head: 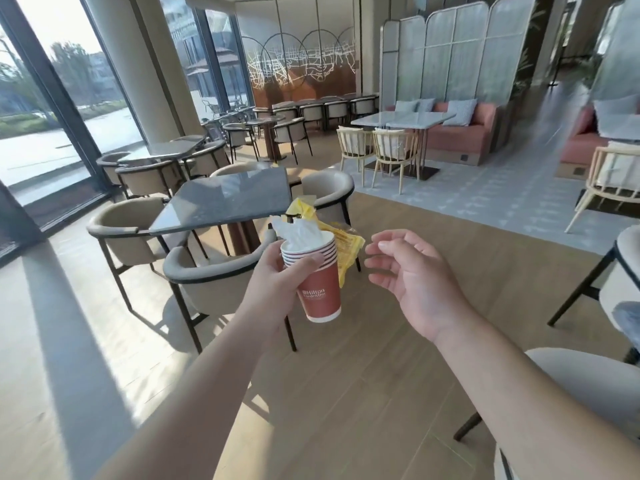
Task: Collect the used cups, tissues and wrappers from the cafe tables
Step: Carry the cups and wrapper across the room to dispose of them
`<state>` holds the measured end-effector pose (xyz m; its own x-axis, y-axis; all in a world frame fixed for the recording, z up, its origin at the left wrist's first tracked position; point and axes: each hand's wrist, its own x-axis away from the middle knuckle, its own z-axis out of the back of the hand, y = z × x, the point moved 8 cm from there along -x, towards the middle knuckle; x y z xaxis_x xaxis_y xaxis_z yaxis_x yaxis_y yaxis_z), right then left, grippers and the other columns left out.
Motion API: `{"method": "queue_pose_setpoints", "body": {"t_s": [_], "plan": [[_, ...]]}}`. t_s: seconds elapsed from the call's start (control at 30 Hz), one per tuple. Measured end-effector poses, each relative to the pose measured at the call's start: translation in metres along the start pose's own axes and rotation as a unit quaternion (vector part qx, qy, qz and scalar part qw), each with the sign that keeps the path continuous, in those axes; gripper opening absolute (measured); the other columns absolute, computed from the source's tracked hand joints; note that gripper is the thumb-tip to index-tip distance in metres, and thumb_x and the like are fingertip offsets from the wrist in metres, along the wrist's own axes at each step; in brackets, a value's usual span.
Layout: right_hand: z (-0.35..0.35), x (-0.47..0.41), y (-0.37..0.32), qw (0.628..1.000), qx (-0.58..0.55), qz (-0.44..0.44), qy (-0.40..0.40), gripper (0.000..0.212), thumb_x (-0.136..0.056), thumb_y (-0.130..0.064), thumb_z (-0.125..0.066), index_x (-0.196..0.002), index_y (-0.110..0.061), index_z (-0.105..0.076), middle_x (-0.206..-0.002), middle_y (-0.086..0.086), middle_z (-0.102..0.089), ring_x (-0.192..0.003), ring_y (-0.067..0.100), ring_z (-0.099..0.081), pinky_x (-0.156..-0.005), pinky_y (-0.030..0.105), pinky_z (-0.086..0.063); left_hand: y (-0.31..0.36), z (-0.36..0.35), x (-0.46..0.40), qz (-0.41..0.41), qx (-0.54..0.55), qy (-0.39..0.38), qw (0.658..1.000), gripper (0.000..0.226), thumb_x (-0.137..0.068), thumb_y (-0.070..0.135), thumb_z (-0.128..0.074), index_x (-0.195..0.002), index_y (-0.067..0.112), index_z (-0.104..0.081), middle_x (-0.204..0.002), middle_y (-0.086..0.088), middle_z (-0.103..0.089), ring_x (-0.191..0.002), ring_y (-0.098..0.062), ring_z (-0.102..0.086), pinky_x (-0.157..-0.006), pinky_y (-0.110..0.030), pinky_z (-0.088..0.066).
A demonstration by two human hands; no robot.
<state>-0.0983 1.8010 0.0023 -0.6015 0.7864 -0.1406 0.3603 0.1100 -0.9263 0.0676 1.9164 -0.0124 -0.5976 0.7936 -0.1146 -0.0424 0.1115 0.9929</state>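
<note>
Head camera footage showed the left hand [277,275] gripping a nested stack of red paper cups with white rims [317,282], thumb curled across the front of the stack just below the rims and the fingers wrapped behind. White crumpled tissue [299,233] stuck up out of the topmost cup, and a yellow crinkled plastic wrapper [344,251] stood behind the stack, apparently pinned against it by the same hand, though the fingers there were hidden. The right hand [412,271] hung just beside the cups on their right, holding nothing, its fingers loosely bent and spread toward the stack without touching it. Beyond the cups stood a dark grey stone-topped table [221,199], ringed by beige upholstered chairs with dark metal frames [211,275], one directly behind the cups. Farther past that table, a pink sofa with pale cushions [460,129] lined the wall.
</note>
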Motion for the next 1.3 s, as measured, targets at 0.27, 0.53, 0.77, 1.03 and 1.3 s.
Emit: {"method": "queue_pose_setpoints", "body": {"t_s": [0.27,0.53,0.77,1.03,1.3], "plan": [[0.041,-0.092,-0.011,0.999,0.0,0.02,0.03,0.011,-0.086,-0.017,-0.059,-0.084,-0.021,-0.069,-0.086,0.001,-0.071,-0.082,0.017,-0.065,-0.065,0.026,-0.052,-0.001,-0.049,-0.107,-0.018,0.0,-0.036,0.999,0.068,-0.075,0.037,-0.079,-0.135,0.016,-0.058,-0.12,-0.007,-0.074,-0.111,-0.026,-0.071,-0.097,-0.045,-0.055],[0.065,-0.191,0.012,0.997,0.005,0.029,0.065,0.013,-0.078,-0.022,-0.061,-0.076,-0.026,-0.073,-0.083,-0.001,-0.072,-0.079,0.015,-0.066,-0.066,0.027,-0.052,-0.029,-0.056,-0.219,-0.014,0.006,-0.05,0.999,0.077,-0.064,0.046,-0.081,-0.133,0.02,-0.059,-0.116,0.0,-0.076,-0.106,-0.018,-0.073,-0.091,-0.039,-0.056],[0.082,-0.312,0.029,0.994,0.019,0.031,0.1,0.014,-0.092,-0.01,-0.056,-0.09,-0.017,-0.068,-0.087,0.002,-0.07,-0.077,0.015,-0.066,-0.066,0.028,-0.052,-0.055,-0.055,-0.353,-0.006,0.029,-0.075,0.997,0.062,-0.075,0.036,-0.076,-0.132,0.02,-0.06,-0.114,-0.001,-0.076,-0.095,-0.011,-0.073,-0.066,-0.017,-0.053],[0.082,-0.453,0.027,0.991,0.03,0.055,0.118,0.012,-0.077,-0.02,-0.062,-0.079,-0.024,-0.073,-0.085,0.002,-0.071,-0.078,0.016,-0.066,-0.065,0.028,-0.053,-0.069,-0.059,-0.505,-0.007,0.036,-0.112,0.993,0.059,-0.076,0.035,-0.075,-0.131,0.022,-0.06,-0.111,0.005,-0.078,-0.099,-0.011,-0.074,-0.072,-0.02,-0.056],[0.117,-0.548,0.039,0.989,0.031,0.044,0.14,0.012,-0.077,-0.02,-0.061,-0.087,-0.017,-0.068,-0.085,0.002,-0.071,-0.077,0.015,-0.066,-0.063,0.027,-0.052,-0.079,-0.096,-0.602,-0.009,0.039,-0.148,0.988,0.045,-0.078,0.029,-0.075,-0.121,0.025,-0.062,-0.103,0.01,-0.079,-0.089,-0.005,-0.075,-0.065,-0.014,-0.054]]}}
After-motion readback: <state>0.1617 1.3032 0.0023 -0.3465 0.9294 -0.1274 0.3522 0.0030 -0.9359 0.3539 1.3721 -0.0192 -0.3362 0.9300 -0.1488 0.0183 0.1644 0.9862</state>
